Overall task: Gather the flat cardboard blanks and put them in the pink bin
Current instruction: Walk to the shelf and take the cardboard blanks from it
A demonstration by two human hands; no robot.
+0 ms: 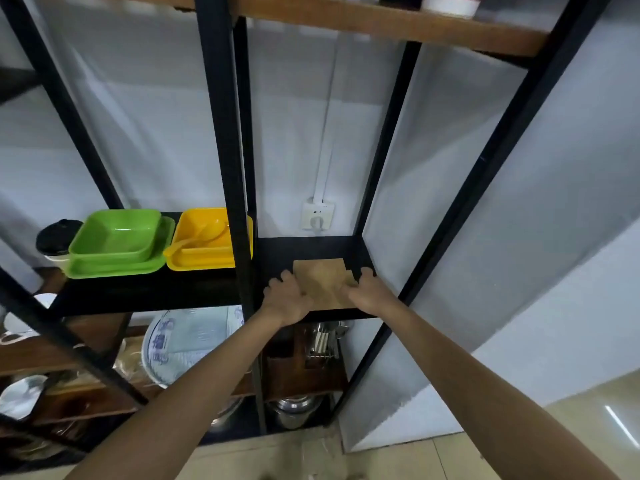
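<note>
A flat brown cardboard blank (321,279) lies on a black shelf (311,247) of a black metal rack, right of the rack's middle post. My left hand (286,295) rests on the blank's left edge with fingers curled over it. On the blank's right edge sits my right hand (367,289), fingers bent against the cardboard. Both hands press on or grip the blank; whether it is lifted off the shelf cannot be told. No pink bin is in view.
A green dish (117,242), a yellow dish with a spoon (204,240) and a black-lidded cup (55,240) sit on the same shelf level to the left. The black post (239,237) stands close to my left hand. Plates, metal pots and utensils fill the lower shelves. A wall socket (317,214) is behind.
</note>
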